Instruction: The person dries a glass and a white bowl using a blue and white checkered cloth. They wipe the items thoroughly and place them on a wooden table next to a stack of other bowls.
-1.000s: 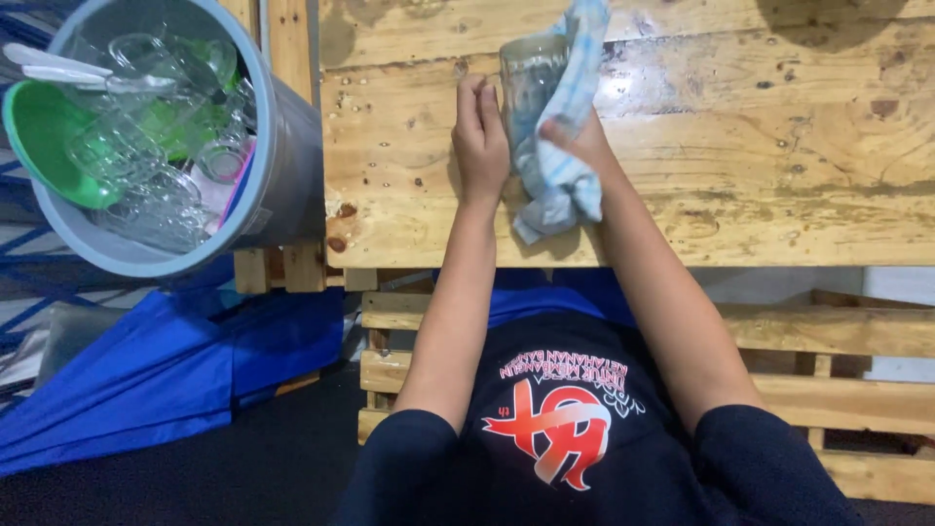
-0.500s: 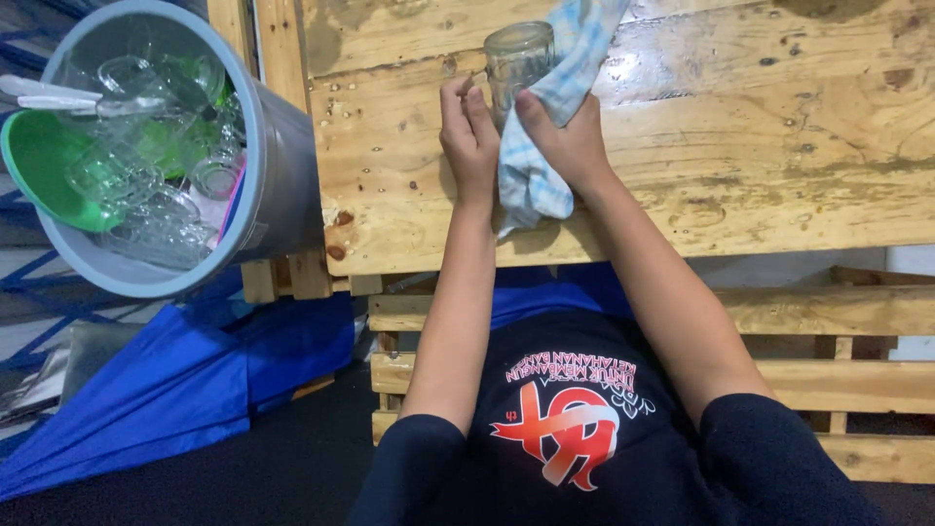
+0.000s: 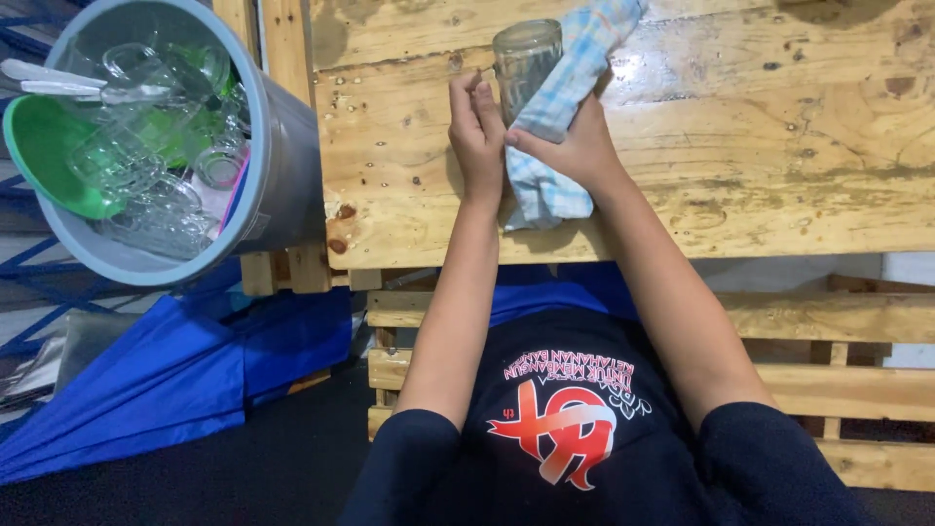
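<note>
Our clear drinking glass (image 3: pixel 526 60) stands on the wooden tabletop (image 3: pixel 779 146), now nearer us than half a second ago. Our left hand (image 3: pixel 477 136) stays flat against its side, not clasping; our right hand (image 3: pixel 575 146) pinches the blue checked cloth (image 3: pixel 560 107) draped against it. Bare wood lies rightward; the grey bucket (image 3: pixel 282 166) of glassware crowds the left edge
</note>
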